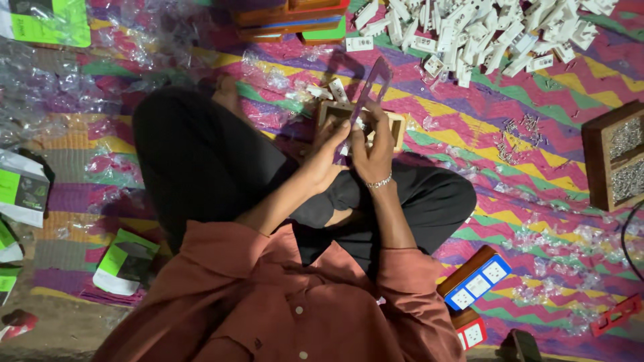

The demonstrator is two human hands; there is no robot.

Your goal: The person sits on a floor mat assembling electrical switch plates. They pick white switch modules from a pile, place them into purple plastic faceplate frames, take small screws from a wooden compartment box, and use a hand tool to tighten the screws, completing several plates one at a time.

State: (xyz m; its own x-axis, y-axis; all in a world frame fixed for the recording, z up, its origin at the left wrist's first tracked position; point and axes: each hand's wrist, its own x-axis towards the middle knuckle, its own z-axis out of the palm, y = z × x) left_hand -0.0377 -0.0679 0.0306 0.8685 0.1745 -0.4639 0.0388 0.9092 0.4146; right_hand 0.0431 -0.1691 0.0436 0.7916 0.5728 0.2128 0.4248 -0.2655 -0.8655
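Head view looks straight down on a person seated cross-legged on a zigzag-striped mat [537,134], wearing a rust-coloured shirt and dark trousers. Both hands meet just past the knees over a small wooden frame [397,126] that rests on the mat. The left hand [327,155] is curled closed around a small white part at the frame's near edge, though the fingers hide most of that part. The right hand [373,149], with a thin bracelet at its wrist, is closed on a flat purple strip [373,88] that rises tilted away from the body, its lower end between the fingers. The two hands touch each other above the frame. Beyond them, well apart, lies a pile of white plastic parts [483,30], and stacked orange and green boxes [295,20] sit beside that pile. A wooden tray of small metal screws [617,155] stands at the right edge, with loose screws [513,137] scattered between it and the frame. Near the right knee lies a board with white sockets [477,280]. Clear plastic wrappers [60,94] litter the mat on the left.
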